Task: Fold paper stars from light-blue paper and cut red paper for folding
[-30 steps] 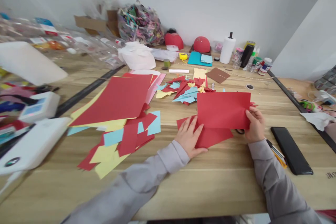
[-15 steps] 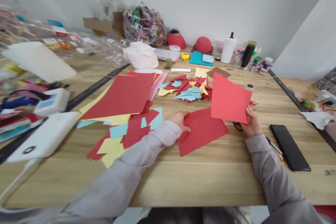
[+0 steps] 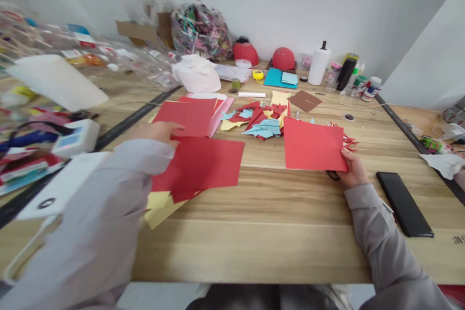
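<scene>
My left hand (image 3: 156, 133) pinches the upper left edge of a red sheet (image 3: 210, 162), held over the paper scraps at the left. Behind that sheet lies a stack of red and yellow sheets (image 3: 192, 116). Yellow scraps (image 3: 160, 208) stick out below it. At the right, my right hand (image 3: 352, 167) grips the lower right corner of another red sheet (image 3: 314, 145), raised above the table. Folded red, blue and yellow paper pieces (image 3: 263, 123) are heaped beyond, between the two sheets.
A black phone (image 3: 404, 203) lies right of my right forearm. Dark scissor handles (image 3: 332, 175) show below the right sheet. A white power bank (image 3: 61, 184) with a cable is at the left. Bottles (image 3: 371, 89), a white roll (image 3: 318, 67) and a stuffed bag (image 3: 199, 31) stand at the back.
My left hand has moved left, carrying the red sheet from the middle of the table over the scraps and stack. The sheet in my right hand has tilted and shifted slightly left.
</scene>
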Tool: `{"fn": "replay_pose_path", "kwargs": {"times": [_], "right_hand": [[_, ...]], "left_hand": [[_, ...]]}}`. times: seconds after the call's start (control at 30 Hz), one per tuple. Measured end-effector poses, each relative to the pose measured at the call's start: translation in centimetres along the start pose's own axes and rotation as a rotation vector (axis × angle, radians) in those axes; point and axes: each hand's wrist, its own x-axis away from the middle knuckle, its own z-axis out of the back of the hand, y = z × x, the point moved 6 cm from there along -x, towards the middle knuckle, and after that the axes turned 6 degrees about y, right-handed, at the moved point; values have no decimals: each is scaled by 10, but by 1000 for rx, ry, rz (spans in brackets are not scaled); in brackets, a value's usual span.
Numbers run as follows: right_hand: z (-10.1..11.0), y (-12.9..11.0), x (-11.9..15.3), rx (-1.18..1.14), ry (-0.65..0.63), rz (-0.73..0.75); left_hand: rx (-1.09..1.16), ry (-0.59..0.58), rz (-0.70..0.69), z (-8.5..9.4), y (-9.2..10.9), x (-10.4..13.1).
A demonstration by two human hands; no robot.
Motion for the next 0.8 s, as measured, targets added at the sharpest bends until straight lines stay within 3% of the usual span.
{"fn": "replay_pose_path", "kwargs": {"times": [0.07,0.17,0.23,0.3,0.37,0.43,0.5,0.63,0.7,0.8], "right_hand": [[-6,0,5,11,-6,-5],[-19,2,15,27,-48,-9],[-28,6,21,45,-94,-13],[-33,13,22,61,-123,-48],[-29,18,19,73,-103,-89],[-16,19,12,83,-26,-106],[-1,14,4,83,63,-87],[12,6,-4,12,88,-53],[10,1,-2,-9,100,20],[0,-6,6,12,146,219]], "left_hand": [[-206,50,204,13,-7,4],[-238,39,191,19,44,10],[-128,-22,73,7,97,13],[-7,-142,-91,-16,148,20],[13,-274,-128,-43,176,29],[-3,-374,-96,-65,181,38],[-23,-416,-44,-74,173,41],[-132,-450,76,-62,156,36],[-84,-400,8,-50,169,29],[218,-249,4,-40,192,18]]}}
